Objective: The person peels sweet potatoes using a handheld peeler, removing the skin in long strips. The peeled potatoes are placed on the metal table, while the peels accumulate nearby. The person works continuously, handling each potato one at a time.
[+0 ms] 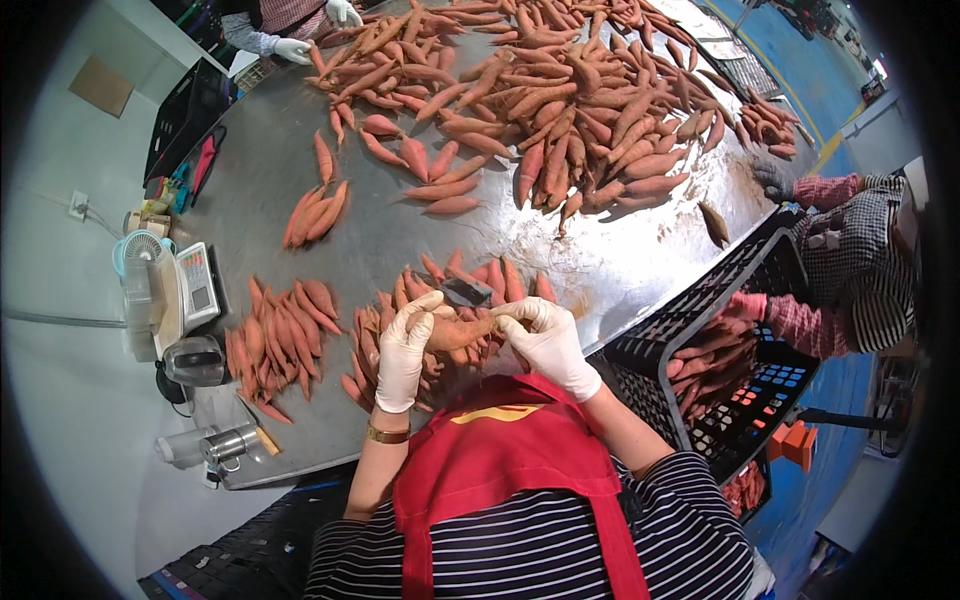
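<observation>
Both my hands wear white gloves and are raised just before my red apron. Between them is a large pale sweet potato, lying roughly level. My left hand grips its left end. The thumb and fingers of my right hand pinch the thin tip at the other end. Beneath and beyond lies a heap of sweet potatoes on the metal table, partly hidden by my hands. A dark grey object, hard to identify, rests on that heap. A second sweet potato pile is to the left.
A large mound of sweet potatoes covers the far part of the metal table. A digital scale and metal mug stand left. Right, a co-worker's pink glove reaches into a black crate. Another white-gloved person works far left.
</observation>
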{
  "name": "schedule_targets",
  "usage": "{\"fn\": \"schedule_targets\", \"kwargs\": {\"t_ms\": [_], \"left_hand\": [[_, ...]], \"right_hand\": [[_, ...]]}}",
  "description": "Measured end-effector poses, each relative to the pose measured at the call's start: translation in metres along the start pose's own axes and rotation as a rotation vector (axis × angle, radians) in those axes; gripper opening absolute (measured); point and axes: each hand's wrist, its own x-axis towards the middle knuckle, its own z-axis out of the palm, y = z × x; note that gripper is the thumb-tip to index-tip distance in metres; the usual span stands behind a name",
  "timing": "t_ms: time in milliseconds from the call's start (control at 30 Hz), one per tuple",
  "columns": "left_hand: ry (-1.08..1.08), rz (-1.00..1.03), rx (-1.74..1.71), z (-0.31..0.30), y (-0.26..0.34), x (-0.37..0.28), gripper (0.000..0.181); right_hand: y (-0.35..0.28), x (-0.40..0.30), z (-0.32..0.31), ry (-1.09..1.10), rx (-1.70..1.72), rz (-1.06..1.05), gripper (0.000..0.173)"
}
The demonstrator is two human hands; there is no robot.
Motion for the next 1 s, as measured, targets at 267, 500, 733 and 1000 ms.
{"fn": "schedule_targets", "kwargs": {"t_ms": [267, 500, 733, 1000], "left_hand": [[-0.034, -0.111, -0.143, -0.004, -0.011, 0.001, 0.03], [-0.067, -0.172, -0.292, -0.007, -0.016, 0.001, 0.032], [-0.057, -0.105, -0.282, -0.002, -0.014, 0.001, 0.03], [0.031, 0.132, -0.054, 0.0, -0.003, -0.001, 0.026]], "right_hand": [[-0.009, 0.0, -0.009, -0.13, 0.308, 0.245, 0.018], [-0.007, 0.0, -0.013, -0.218, 0.341, 0.202, 0.027], [-0.004, 0.002, -0.017, -0.257, 0.347, 0.202, 0.028], [-0.01, 0.0, -0.023, -0.349, 0.402, 0.223, 0.033]]}}
